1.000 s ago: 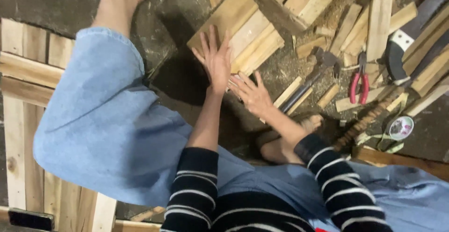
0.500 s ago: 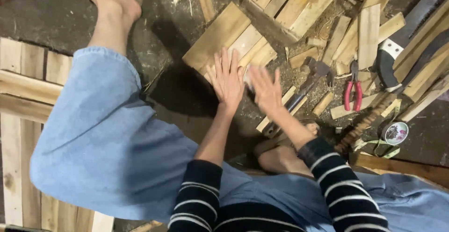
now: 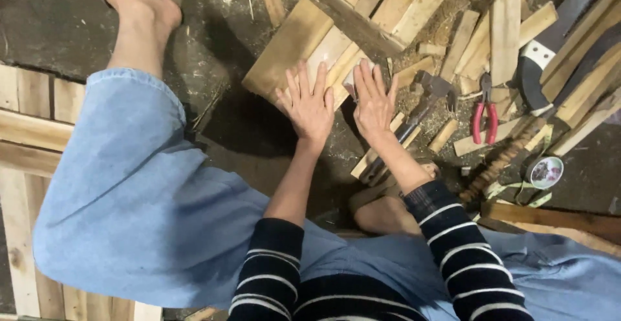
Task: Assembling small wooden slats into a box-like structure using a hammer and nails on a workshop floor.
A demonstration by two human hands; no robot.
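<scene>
My left hand (image 3: pixel 310 105) lies flat with fingers spread on a stack of short wooden boards (image 3: pixel 292 48) on the dark floor. My right hand (image 3: pixel 372 101) rests flat beside it, fingers apart, on the same boards' right edge. Neither hand grips anything. A hammer (image 3: pixel 420 104) lies just right of my right hand, its handle running under my forearm. My sleeves are black with white stripes.
Red-handled pliers (image 3: pixel 484 115) and loose wood offcuts (image 3: pixel 504 36) lie to the right. A hand saw (image 3: pixel 550 49) and a tape roll (image 3: pixel 545 171) sit at the far right. A wooden pallet (image 3: pixel 26 140) is at left. My legs in light blue trousers (image 3: pixel 129 204) spread across the floor.
Both hands have come closer together and now rest side by side flat on the boards; the view shifted slightly downward.
</scene>
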